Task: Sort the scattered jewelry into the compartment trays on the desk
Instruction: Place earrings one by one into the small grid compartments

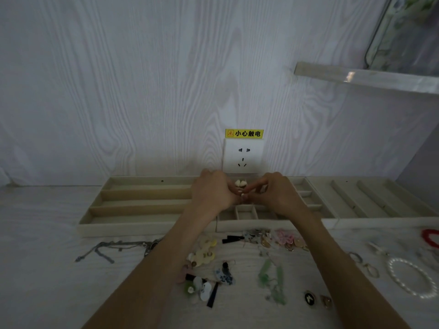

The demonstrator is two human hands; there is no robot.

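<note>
Head view: both hands are up over the middle tray (251,225), meeting above its small square compartments. Left hand (212,191) and right hand (276,193) have their fingers (240,191) curled together round a small pale piece (240,183), which looks like a pair of cream petal or shell earrings; exactly which hand carries it I cannot tell, both seem to pinch it. It sits above the tray's far half, not yet in a compartment.

Handling, my guess: tiny, very light, stiff, probably brittle at the petals and easy to drop. I'd hold it by the post or hook, not the petals, and lower it right into a cell before letting go.

Counts: three beige trays in a row against the wall, the left tray (142,205) with long slots, the middle one with small cells, the right tray (370,203) with slanted long slots. Still loose on the surface (47,281): one grey cord necklace (114,249), one pearl bracelet (411,279), one red bracelet (431,237) half out of frame, one green bead strand (273,279), one black oval brooch (309,298). Earring clusters in the middle are too blurred to count, a dozen-odd pieces maybe. Most of the sorting is still left.
</note>
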